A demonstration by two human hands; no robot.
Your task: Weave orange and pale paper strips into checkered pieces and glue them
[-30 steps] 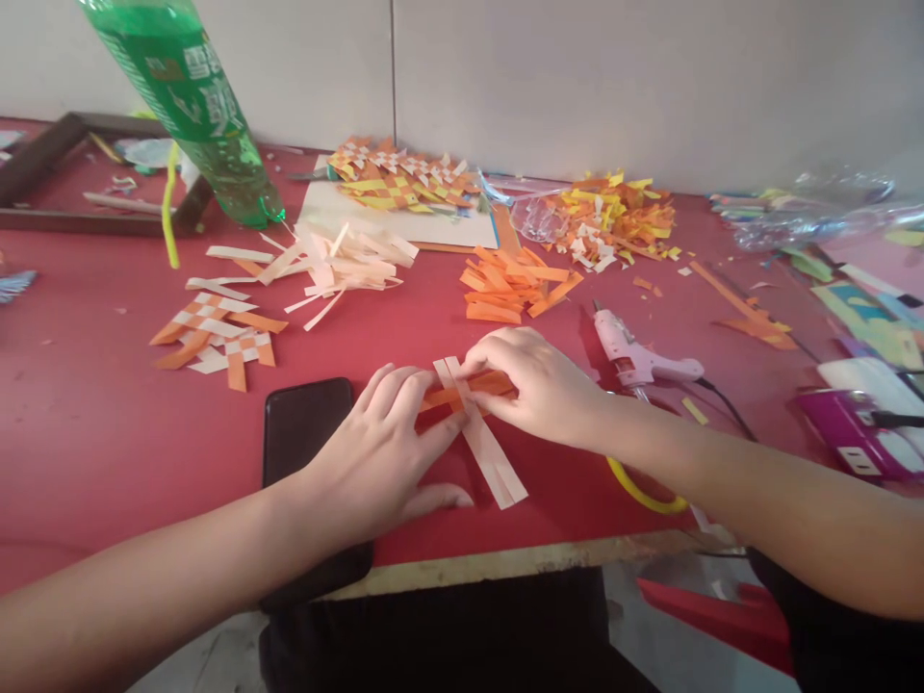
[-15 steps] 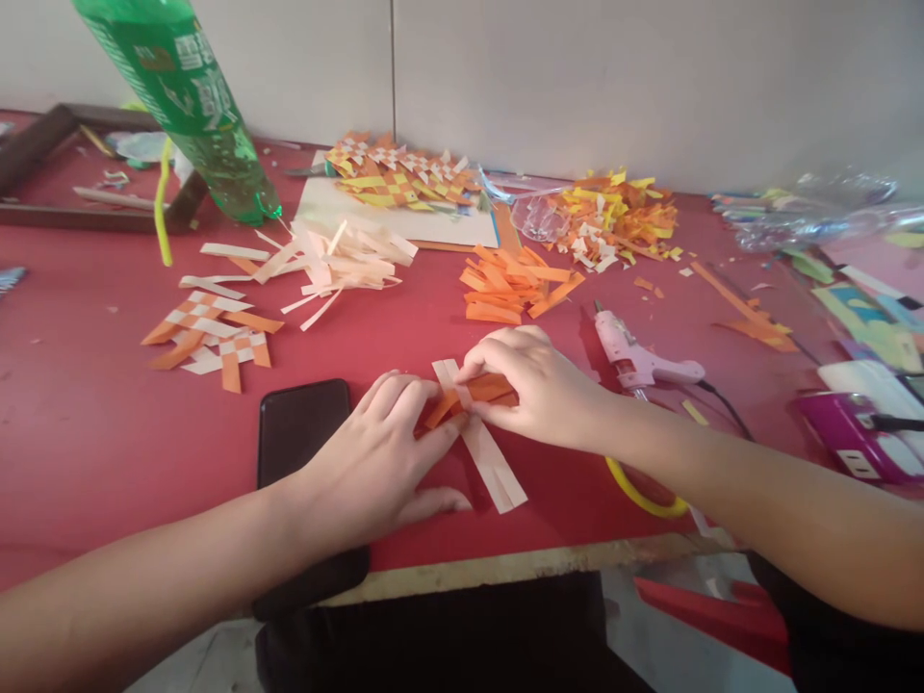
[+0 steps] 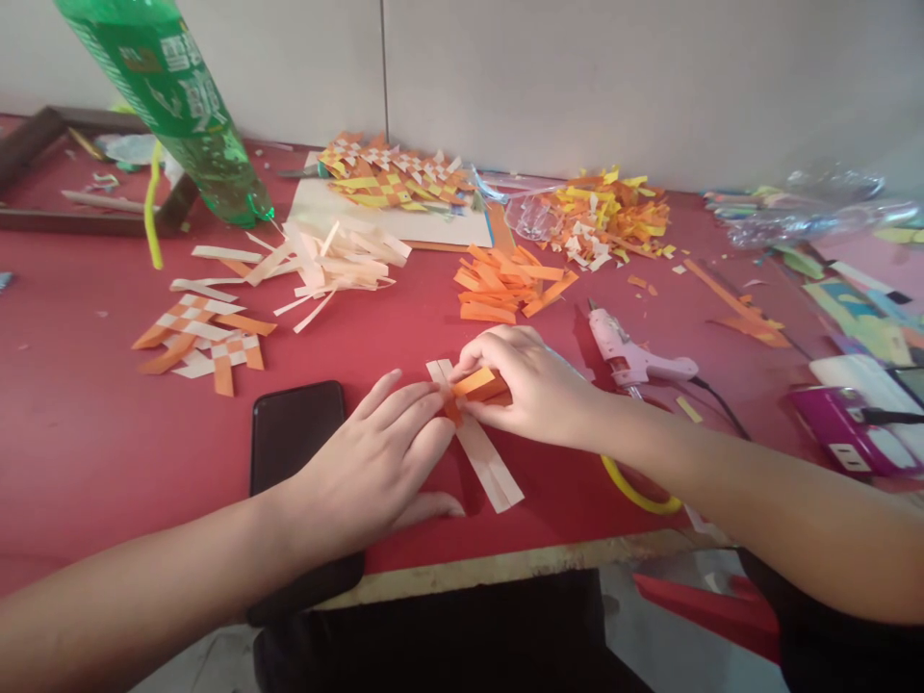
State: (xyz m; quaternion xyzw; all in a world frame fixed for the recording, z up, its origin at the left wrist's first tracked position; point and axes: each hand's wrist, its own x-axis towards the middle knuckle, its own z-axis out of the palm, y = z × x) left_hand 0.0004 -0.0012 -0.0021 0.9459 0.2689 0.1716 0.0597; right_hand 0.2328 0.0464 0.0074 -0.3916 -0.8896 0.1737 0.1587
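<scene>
Two pale cream paper strips lie side by side on the red table, slanting down to the right. Orange paper strips cross them near their upper end, one with its free end folded up. My right hand pinches the strips at the crossing between thumb and fingers, partly covering the orange ones. From the left, my left hand presses its fingertips on the crossing, its thumb held apart near the table. Its fingertips are partly hidden. Under my left wrist lies a black phone.
Woven orange-and-white pieces, loose cream strips and orange strips lie beyond my hands. A green bottle stands back left. A pink glue gun, yellow-handled scissors and a purple power socket block lie right.
An orange strip end now stands folded up by my right fingers. My left index fingertip has drawn back up and left from the crossing. The whole view has shifted slightly.
</scene>
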